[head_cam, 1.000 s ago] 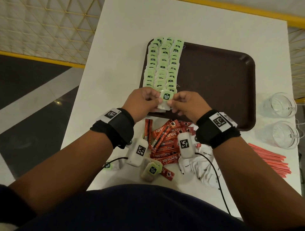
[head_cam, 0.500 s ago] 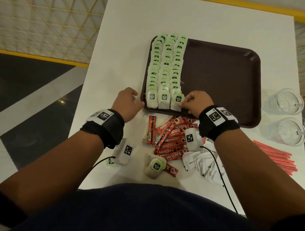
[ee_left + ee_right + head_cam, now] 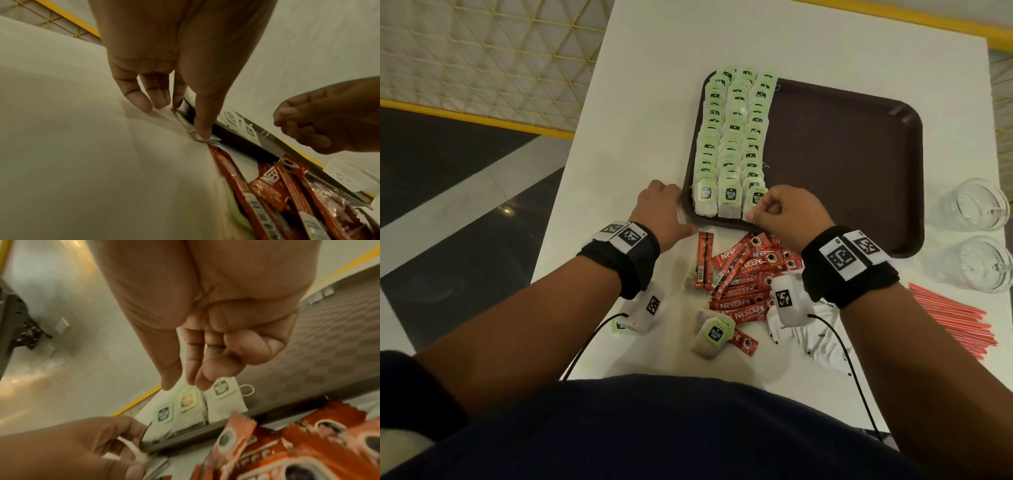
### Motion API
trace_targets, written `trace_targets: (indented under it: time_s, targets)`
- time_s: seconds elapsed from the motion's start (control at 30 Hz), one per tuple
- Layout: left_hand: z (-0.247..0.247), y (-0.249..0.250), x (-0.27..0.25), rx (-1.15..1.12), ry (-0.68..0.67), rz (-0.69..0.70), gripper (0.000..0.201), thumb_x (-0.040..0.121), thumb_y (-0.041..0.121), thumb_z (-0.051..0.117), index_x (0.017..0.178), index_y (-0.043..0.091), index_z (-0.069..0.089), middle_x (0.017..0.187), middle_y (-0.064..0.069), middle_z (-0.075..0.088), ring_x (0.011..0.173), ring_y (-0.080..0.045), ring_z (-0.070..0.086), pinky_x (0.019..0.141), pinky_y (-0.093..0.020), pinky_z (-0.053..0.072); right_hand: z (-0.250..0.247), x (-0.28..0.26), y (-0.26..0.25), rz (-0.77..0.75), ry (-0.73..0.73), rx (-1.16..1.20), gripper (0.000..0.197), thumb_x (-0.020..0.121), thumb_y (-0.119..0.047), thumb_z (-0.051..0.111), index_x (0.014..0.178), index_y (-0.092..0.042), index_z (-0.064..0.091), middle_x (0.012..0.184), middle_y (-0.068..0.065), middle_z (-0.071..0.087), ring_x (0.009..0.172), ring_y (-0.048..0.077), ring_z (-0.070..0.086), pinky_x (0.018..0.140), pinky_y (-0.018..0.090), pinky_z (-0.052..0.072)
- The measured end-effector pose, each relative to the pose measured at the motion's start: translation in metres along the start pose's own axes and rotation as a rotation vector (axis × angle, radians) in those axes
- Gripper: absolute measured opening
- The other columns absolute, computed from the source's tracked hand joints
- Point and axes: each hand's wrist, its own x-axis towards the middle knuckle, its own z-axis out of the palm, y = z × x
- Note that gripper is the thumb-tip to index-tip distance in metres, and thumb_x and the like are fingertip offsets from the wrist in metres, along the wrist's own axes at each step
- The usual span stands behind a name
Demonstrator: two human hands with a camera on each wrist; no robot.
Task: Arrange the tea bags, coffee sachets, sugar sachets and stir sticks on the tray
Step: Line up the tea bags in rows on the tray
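Note:
A brown tray (image 3: 859,171) carries three columns of green-tagged tea bags (image 3: 732,137) along its left side. My left hand (image 3: 666,207) lies on the table at the tray's near left corner; thumb and fingers (image 3: 202,131) pinch a flat white bag (image 3: 185,125) against the rim (image 3: 236,134). My right hand (image 3: 780,209) hovers over the tray's near edge with curled fingers (image 3: 203,384) just above the front right tea bag (image 3: 224,400); nothing shows between them. Red coffee sachets (image 3: 743,284), white sugar sachets (image 3: 818,339), red stir sticks (image 3: 955,318) and loose tea bags (image 3: 712,335) lie on the table.
Two clear glass cups (image 3: 972,205) (image 3: 986,263) stand right of the tray. The tray's right two thirds are bare. The white table's left edge (image 3: 571,161) drops to a dark floor close beside my left hand.
The tea bag that both hands held has been laid at the front of the right column. My left hand moved left off the tray and now pinches a white bag at the corner.

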Motion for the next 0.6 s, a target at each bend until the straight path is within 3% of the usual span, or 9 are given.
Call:
trace_targets:
  time_s: [0.1, 0.27, 0.33, 0.43, 0.53, 0.6]
  targets:
    - [0.003, -0.003, 0.003, -0.012, -0.009, 0.003, 0.063, 0.073, 0.048, 0.079, 0.116, 0.009, 0.056, 0.115, -0.012, 0.052, 0.108, -0.031, 0.049, 0.088, -0.038, 0.042, 0.009, -0.016, -0.008, -0.055, -0.085, -0.059, 0.019, 0.087, -0.038, 0.068, 0.084, -0.020, 0.061, 0.070, -0.009, 0.054, 0.064, 0.005, 0.050, 0.065, 0.025, 0.044]
    - [-0.002, -0.005, 0.004, -0.072, -0.081, -0.045, 0.064, 0.065, 0.061, 0.080, 0.106, 0.018, 0.056, 0.107, -0.003, 0.049, 0.098, -0.022, 0.048, 0.078, -0.031, 0.039, 0.030, -0.036, -0.013, -0.074, -0.191, -0.119, 0.016, 0.086, -0.039, 0.069, 0.087, -0.024, 0.063, 0.078, -0.012, 0.057, 0.072, 0.002, 0.051, 0.069, 0.026, 0.044]
    - [-0.003, -0.006, 0.004, -0.129, -0.088, -0.071, 0.057, 0.066, 0.053, 0.084, 0.099, 0.019, 0.054, 0.102, -0.001, 0.047, 0.090, -0.019, 0.048, 0.072, -0.030, 0.039, 0.036, -0.041, -0.017, -0.090, -0.222, -0.154, 0.014, 0.087, -0.036, 0.068, 0.090, -0.023, 0.065, 0.079, -0.012, 0.057, 0.074, 0.004, 0.053, 0.073, 0.028, 0.047]
    - [-0.003, -0.007, 0.001, -0.235, -0.078, -0.074, 0.045, 0.072, 0.026, 0.085, 0.094, 0.016, 0.047, 0.086, 0.000, 0.054, 0.077, -0.020, 0.052, 0.059, -0.028, 0.040, 0.046, -0.044, -0.028, -0.148, -0.239, -0.209, 0.011, 0.091, -0.025, 0.062, 0.100, -0.022, 0.068, 0.088, -0.010, 0.061, 0.082, 0.010, 0.058, 0.082, 0.030, 0.049]
    - [-0.002, -0.009, -0.004, -0.310, -0.075, -0.080, 0.047, 0.073, 0.018, 0.084, 0.098, 0.014, 0.044, 0.082, -0.005, 0.058, 0.072, -0.021, 0.054, 0.067, -0.036, 0.047, 0.061, -0.041, -0.041, -0.192, -0.252, -0.285, 0.026, 0.092, -0.023, 0.058, 0.117, -0.021, 0.065, 0.110, 0.002, 0.062, 0.101, 0.020, 0.060, 0.087, 0.032, 0.048]
    - [-0.003, -0.009, -0.006, -0.328, -0.073, -0.089, 0.049, 0.071, 0.018, 0.085, 0.099, 0.014, 0.044, 0.081, -0.005, 0.058, 0.070, -0.021, 0.054, 0.068, -0.037, 0.047, 0.073, -0.038, -0.047, -0.205, -0.275, -0.382, 0.031, 0.091, -0.026, 0.058, 0.121, -0.017, 0.063, 0.116, 0.007, 0.058, 0.106, 0.026, 0.058, 0.088, 0.035, 0.048]
